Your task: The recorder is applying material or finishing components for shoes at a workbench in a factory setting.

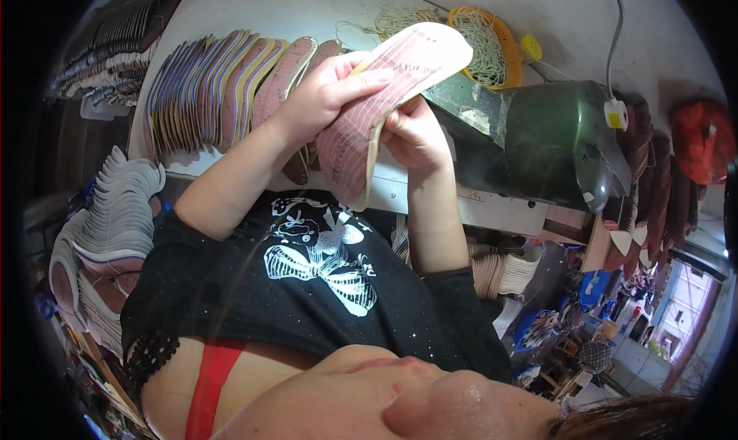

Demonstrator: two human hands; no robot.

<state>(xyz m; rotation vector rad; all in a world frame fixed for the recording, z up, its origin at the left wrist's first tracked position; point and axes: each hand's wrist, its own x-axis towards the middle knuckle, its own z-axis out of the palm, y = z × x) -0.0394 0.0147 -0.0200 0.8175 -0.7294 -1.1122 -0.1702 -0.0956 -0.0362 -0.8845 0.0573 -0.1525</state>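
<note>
A pink insole with pale cross lines and a cream rim is held up in front of me, slanting from lower left to upper right. My left hand grips it across its upper face, thumb lying on the pink fabric. On the other side my right hand pinches the right edge near the middle, its fingers partly hidden behind the insole. Behind my left forearm, a long row of similar insoles stands on edge on the white table.
A green sewing machine stands just right of my hands. Behind it sits a yellow basket of pale cord, with loose cord beside it. Stacked grey-white insoles rise at my left. More bundled pieces hang at the right.
</note>
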